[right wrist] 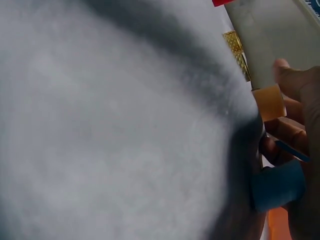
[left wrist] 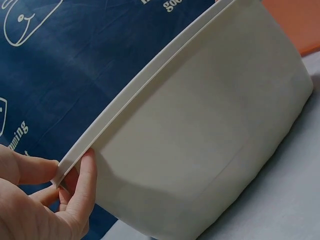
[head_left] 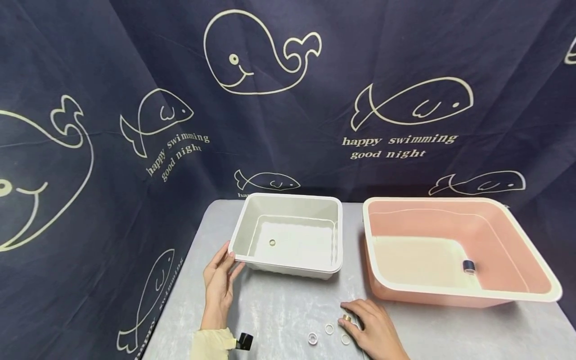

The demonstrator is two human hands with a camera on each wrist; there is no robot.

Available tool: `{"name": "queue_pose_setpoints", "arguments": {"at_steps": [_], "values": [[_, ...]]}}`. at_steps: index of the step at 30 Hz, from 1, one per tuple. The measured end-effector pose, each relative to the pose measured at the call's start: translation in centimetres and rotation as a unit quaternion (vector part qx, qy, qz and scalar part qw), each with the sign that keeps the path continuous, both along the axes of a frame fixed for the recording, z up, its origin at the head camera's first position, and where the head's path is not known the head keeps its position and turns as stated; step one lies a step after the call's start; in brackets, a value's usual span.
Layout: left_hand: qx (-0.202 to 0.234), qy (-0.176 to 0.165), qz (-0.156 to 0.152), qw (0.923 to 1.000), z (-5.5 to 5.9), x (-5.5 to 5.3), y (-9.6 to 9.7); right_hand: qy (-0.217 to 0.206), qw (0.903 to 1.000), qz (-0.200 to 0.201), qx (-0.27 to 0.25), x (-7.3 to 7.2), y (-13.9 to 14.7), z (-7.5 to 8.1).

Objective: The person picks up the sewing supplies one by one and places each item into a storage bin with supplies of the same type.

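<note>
With thumb and fingers, my left hand (head_left: 219, 281) grips the front left corner of the pale grey bin (head_left: 288, 268); the left wrist view shows the fingers under its rim (left wrist: 117, 104). My right hand (head_left: 374, 327) is low over the table, thumb and fingers bent around a small gold-orange tape roll (head_left: 346, 318). In the right wrist view an orange roll (right wrist: 270, 102) is by the thumb and fingers, and a blue roll (right wrist: 277, 186) stands nearer the camera. White-cored rings lie close by: one ring (head_left: 345, 339) beside the thumb, another ring (head_left: 329, 329) further left, and a pinkish one (head_left: 312, 339).
One small ring (head_left: 272, 243) lies inside the grey bin. At the right stands a larger pink bin (head_left: 432, 296) with a dark blue roll (head_left: 469, 266) in it. A dark fabric curtain (head_left: 315, 125) with fish drawings hangs behind and left of the table (head_left: 270, 310).
</note>
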State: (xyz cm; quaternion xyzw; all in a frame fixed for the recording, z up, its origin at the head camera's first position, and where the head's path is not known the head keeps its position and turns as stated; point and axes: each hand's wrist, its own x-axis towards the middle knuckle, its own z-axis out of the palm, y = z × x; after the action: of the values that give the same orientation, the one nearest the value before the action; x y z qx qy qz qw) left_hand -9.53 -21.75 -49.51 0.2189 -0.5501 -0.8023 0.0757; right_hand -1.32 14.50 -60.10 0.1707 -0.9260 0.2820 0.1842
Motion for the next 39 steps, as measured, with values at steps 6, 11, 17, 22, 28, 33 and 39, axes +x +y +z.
{"name": "queue_pose_setpoints", "arguments": {"at_steps": [6,11,17,22,28,33,39], "values": [[0.006,0.006,0.003,1.0,0.0,0.0,0.2,-0.009,0.9999,-0.013,-0.003,0.1,-0.4,0.3],[0.013,0.015,0.006,0.9998,-0.2,0.1,0.2,-0.023,0.9994,-0.025,-0.001,0.2,-0.7,0.7],[0.008,0.013,0.005,0.9999,-0.3,0.2,0.1,-0.062,0.997,-0.047,0.0,0.3,-1.1,1.0],[0.011,0.018,0.009,0.9997,-0.3,0.2,0.2,-0.078,0.9952,-0.06,0.003,0.2,-1.3,1.3],[0.009,0.013,0.004,0.9999,-0.2,0.2,0.2,-0.078,0.9951,-0.059,0.01,0.2,-1.5,1.8],[0.012,0.012,0.005,0.9998,-0.3,0.2,0.1,-0.119,0.9908,-0.058,0.024,0.4,-1.5,2.2],[0.016,0.014,0.002,0.9998,-0.4,0.1,0.0,-0.169,0.9822,-0.065,0.05,0.6,-1.8,2.8]]}}
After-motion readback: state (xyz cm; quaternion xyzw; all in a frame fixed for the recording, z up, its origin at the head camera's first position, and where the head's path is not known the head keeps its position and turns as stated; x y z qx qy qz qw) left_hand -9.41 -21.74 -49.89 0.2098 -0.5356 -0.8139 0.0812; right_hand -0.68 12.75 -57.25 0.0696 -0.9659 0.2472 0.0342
